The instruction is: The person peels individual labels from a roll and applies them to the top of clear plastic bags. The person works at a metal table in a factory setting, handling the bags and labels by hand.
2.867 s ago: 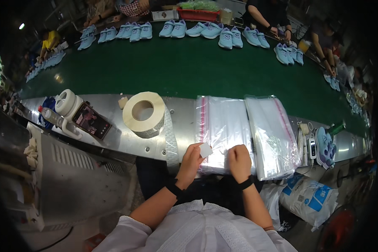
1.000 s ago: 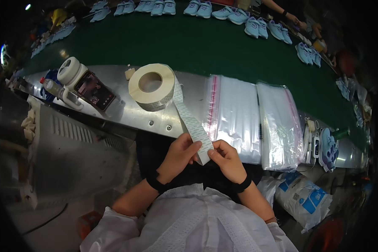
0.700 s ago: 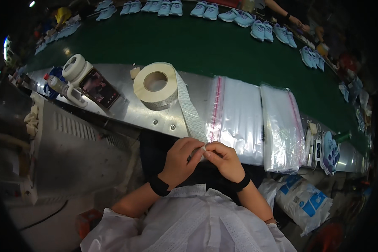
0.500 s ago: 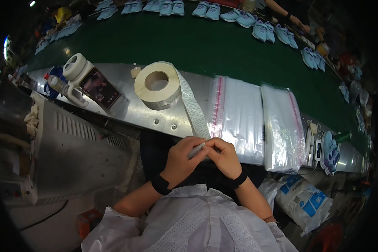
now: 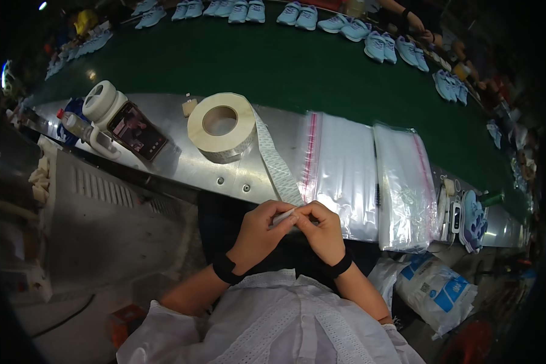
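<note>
Hands, two, bare, meeting just below the steel bench edge. Left hand (image 5: 258,233) and right hand (image 5: 321,230) both closed, fingertips pinching the free end of the label strip (image 5: 276,167) between them. Strip runs from the hands toward 11 o'clock, up over the bench edge to the label roll (image 5: 221,127), which lies flat on the steel bench (image 5: 182,164). Clear zip bags, two stacks: red-strip stack (image 5: 340,167) at 1 o'clock of the hands, just beside the strip; second stack (image 5: 406,185) at 2 o'clock. Phone (image 5: 136,130) and white bottle (image 5: 100,100) at 10 o'clock, well apart. Green conveyor belt (image 5: 285,67) at 12 o'clock, light-blue shoes (image 5: 249,11) along its far edge. Printed sacks (image 5: 434,291) at 4 o'clock, below the bench.
</note>
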The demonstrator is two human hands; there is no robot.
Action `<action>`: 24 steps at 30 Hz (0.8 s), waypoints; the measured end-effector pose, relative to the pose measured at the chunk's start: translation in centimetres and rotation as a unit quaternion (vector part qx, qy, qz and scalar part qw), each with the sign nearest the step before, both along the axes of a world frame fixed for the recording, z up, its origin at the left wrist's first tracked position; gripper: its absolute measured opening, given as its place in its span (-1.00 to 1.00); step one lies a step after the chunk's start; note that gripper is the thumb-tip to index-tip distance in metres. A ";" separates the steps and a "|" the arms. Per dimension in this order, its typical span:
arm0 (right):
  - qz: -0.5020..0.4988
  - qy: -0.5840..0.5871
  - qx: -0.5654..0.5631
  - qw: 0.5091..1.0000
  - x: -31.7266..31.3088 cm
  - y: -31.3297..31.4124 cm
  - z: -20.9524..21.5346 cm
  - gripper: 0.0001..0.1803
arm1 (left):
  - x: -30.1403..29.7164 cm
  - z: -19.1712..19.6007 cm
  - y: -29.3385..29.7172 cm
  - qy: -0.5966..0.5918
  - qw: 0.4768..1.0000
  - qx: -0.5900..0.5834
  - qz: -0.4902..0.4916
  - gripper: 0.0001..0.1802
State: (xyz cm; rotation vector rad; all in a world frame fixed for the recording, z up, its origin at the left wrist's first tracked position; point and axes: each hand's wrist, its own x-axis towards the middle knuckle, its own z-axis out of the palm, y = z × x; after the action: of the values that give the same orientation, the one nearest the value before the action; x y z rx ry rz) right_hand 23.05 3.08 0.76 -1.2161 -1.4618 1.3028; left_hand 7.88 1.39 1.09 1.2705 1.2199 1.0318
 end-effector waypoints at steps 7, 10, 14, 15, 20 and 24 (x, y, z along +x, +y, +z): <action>0.002 -0.096 0.058 0.994 -0.2 -0.4 0.3 -0.92 | -1.3 0.0 1.0 -0.071 0.995 -0.045 0.052 -0.87; 0.070 -0.250 0.131 0.957 1.4 -1.3 0.8 -0.92 | -1.8 0.6 1.9 -0.129 0.987 -0.020 0.098 -0.88; 0.062 -0.113 0.033 0.991 5.4 -0.9 1.5 -0.85 | -0.9 1.6 3.5 -0.180 0.981 -0.020 0.073 -0.87; -0.023 -0.084 0.010 0.996 6.4 -0.2 1.6 -0.85 | -0.2 1.9 3.8 -0.200 0.977 -0.033 0.061 -0.87; -0.108 -0.390 0.217 0.888 6.2 2.6 0.0 -0.89 | 3.5 1.5 6.6 -0.262 0.961 -0.086 0.000 -0.75; -0.012 -0.234 0.082 0.969 4.5 1.1 -0.2 -0.88 | 6.5 -1.4 8.0 -0.339 0.925 -0.169 0.009 -0.73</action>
State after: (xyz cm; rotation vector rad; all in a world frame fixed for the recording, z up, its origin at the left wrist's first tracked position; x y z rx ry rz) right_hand 27.50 4.18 0.58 -1.4891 -1.8360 0.8878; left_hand 14.39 9.38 -0.34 0.5517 0.8152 1.0890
